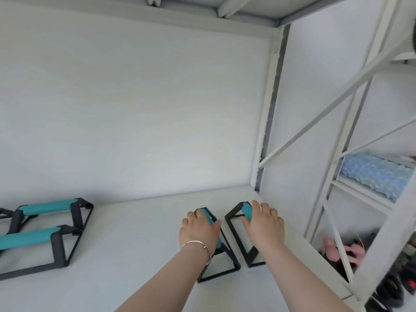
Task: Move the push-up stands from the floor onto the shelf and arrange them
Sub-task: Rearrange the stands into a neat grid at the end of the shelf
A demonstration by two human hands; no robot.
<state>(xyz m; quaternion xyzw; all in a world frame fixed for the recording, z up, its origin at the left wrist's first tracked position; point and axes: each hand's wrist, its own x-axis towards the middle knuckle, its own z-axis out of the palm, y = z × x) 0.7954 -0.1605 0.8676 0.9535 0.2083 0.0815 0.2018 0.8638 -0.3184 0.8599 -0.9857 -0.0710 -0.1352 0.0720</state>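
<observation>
both hands, left hand [199, 230] and right hand [263, 224], grip push-up stands [234, 262] on shelf [135, 255].

The white shelf [139, 251] has a big bare patch in the middle, with two push-up stands [45, 230] at the left, two more stands [234, 244] under both hands near the right, and a slanted white bar [326, 109] blocking that right side.
</observation>
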